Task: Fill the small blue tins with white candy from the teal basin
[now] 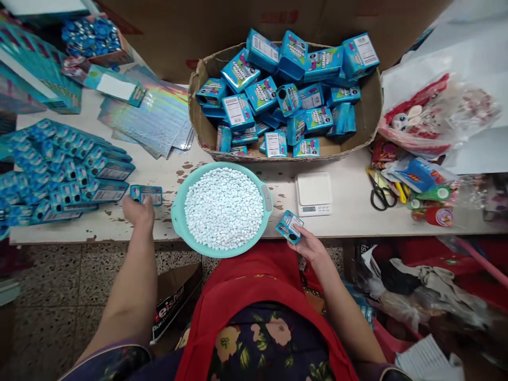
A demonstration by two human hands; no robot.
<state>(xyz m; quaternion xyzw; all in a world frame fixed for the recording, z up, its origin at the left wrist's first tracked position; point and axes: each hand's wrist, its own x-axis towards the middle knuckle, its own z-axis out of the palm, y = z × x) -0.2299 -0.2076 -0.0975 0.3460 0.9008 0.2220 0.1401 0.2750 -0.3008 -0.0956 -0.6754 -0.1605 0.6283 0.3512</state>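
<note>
At the left of the table my left hand point(138, 210) is closed on a small flat blue box point(156, 196), beside a pile of similar flat boxes point(107, 170). My right hand point(308, 244) grips another blue box point(289, 225) over the table's front edge, below a white scale point(313, 191). Between my hands sits a mint-green bowl point(178, 209) full of small pale candies point(224, 209). Behind it a cardboard tray point(204, 144) holds several filled-out blue boxes point(262, 95).
Shiny holographic sheets point(159, 116) and a container of blue wrapped pieces point(91, 37) lie at the back left. Scissors point(381, 197), candy packets point(424, 174) and a plastic bag point(456, 116) are at the right. A printed carton point(178, 301) stands below the table.
</note>
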